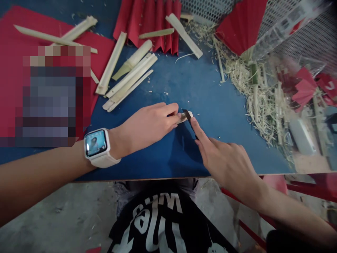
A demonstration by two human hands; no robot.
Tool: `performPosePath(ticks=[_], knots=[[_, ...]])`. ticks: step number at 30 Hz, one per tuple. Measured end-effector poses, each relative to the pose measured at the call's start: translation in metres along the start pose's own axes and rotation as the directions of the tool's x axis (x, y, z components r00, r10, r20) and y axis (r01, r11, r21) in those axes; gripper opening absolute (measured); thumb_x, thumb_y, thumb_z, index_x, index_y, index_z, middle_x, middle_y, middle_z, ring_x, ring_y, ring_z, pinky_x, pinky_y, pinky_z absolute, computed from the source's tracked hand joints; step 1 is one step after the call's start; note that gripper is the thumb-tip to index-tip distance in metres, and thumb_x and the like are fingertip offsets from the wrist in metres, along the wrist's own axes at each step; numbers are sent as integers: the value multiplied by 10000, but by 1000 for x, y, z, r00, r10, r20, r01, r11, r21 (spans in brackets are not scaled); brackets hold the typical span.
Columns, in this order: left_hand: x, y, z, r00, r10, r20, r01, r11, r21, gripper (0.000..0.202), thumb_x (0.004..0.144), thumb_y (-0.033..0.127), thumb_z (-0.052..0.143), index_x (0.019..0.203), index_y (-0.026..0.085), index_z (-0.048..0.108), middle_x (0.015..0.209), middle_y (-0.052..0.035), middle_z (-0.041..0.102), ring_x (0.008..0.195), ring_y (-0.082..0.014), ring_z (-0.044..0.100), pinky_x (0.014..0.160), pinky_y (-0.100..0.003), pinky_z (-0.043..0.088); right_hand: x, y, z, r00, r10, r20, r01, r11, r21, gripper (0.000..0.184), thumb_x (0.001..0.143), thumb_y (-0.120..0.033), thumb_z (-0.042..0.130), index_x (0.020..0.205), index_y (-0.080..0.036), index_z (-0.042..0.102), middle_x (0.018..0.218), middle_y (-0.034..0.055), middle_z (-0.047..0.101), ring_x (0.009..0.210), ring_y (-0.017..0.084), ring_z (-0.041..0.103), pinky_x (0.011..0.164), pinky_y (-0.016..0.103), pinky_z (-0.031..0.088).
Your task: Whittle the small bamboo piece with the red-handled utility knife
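My left hand [150,124], with a white smartwatch [97,146] on its wrist, pinches a small pale bamboo piece [185,117] against the blue table [210,98]. My right hand [223,158] grips a dark knife [188,115]; its forefinger lies stretched along the blade, and the tip meets the bamboo piece. The knife's handle is hidden inside the hand.
Several split bamboo strips [126,80] lie at the back left, some on red paper [15,45]. A pleated red paper fan [150,21] sits at the back, another [240,24] by a white mesh basket [310,35]. A heap of bamboo shavings [252,88] covers the right side.
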State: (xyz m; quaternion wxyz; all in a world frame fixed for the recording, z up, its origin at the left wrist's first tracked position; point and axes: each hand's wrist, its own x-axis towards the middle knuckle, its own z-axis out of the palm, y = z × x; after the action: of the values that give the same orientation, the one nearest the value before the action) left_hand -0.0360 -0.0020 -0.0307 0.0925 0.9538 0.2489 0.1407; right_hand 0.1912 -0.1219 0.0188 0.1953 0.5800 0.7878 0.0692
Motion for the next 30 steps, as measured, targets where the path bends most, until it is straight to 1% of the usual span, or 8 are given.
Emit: performPosePath(ticks=[3, 7, 13, 16, 19, 24, 27, 30], knots=[[2, -3, 0, 1000, 6, 19, -5, 999, -38, 321, 1164, 247, 465, 1237, 154, 763, 1245, -100, 755, 995, -195, 720, 824, -311, 560, 8, 1, 0, 1000, -16, 16, 17, 1000, -2, 691, 1152, -214, 491, 1824, -148, 346, 636, 10, 724, 457, 179, 623, 505, 325, 215], [2, -3, -1, 1000, -10, 21, 12, 998, -62, 305, 1153, 252, 497, 1244, 155, 772, 1258, -106, 753, 1023, -207, 732, 827, -322, 557, 18, 3, 0, 1000, -8, 31, 8, 1000, -4, 685, 1173, -261, 437, 1835, -138, 312, 666, 41, 742, 487, 191, 630, 508, 326, 224], [3, -1, -3, 1000, -30, 6, 30, 998, -61, 321, 1156, 253, 478, 1195, 141, 776, 1237, -117, 757, 996, -207, 730, 832, -337, 557, 9, 3, 1, 999, -8, 46, 7, 999, 38, 694, 1170, -253, 416, 1843, -144, 284, 650, 32, 728, 477, 186, 607, 503, 323, 222], [4, -1, -4, 1000, -20, 15, 22, 995, -94, 286, 1139, 239, 510, 1192, 142, 774, 1251, -116, 759, 997, -204, 731, 838, -338, 556, 16, 2, -1, 998, 11, 66, -11, 1000, 10, 697, 1164, -241, 408, 1842, -137, 283, 626, 28, 706, 470, 186, 609, 499, 325, 187], [4, -1, -3, 999, -31, 19, 33, 991, -128, 271, 1125, 218, 529, 1197, 145, 780, 1266, -120, 756, 982, -202, 731, 813, -336, 546, 20, 1, -2, 997, 26, 69, -27, 1000, 7, 682, 1171, -253, 403, 1836, -139, 305, 656, 38, 727, 492, 188, 630, 505, 317, 188], [5, -1, -3, 998, -58, 19, 61, 987, -150, 295, 1129, 213, 517, 1138, 138, 802, 1247, -117, 762, 934, -183, 724, 767, -320, 512, 8, 0, 0, 999, 12, 47, -12, 1000, -9, 673, 1176, -260, 410, 1828, -121, 317, 626, 27, 705, 480, 196, 621, 515, 314, 187], [6, -2, -4, 998, -51, 34, 56, 981, -183, 287, 1122, 209, 527, 1120, 144, 807, 1244, -107, 768, 867, -167, 705, 742, -323, 502, 13, -1, -2, 997, 26, 68, -25, 1000, -18, 678, 1176, -258, 392, 1833, -122, 301, 621, 28, 699, 480, 198, 621, 513, 312, 186], [5, -1, -4, 999, -46, 10, 47, 983, -177, 279, 1115, 211, 534, 1137, 149, 805, 1250, -110, 762, 880, -172, 707, 750, -325, 507, 18, -1, -3, 996, 43, 74, -42, 999, -21, 682, 1171, -267, 384, 1833, -123, 304, 626, 29, 696, 482, 197, 618, 501, 310, 185]])
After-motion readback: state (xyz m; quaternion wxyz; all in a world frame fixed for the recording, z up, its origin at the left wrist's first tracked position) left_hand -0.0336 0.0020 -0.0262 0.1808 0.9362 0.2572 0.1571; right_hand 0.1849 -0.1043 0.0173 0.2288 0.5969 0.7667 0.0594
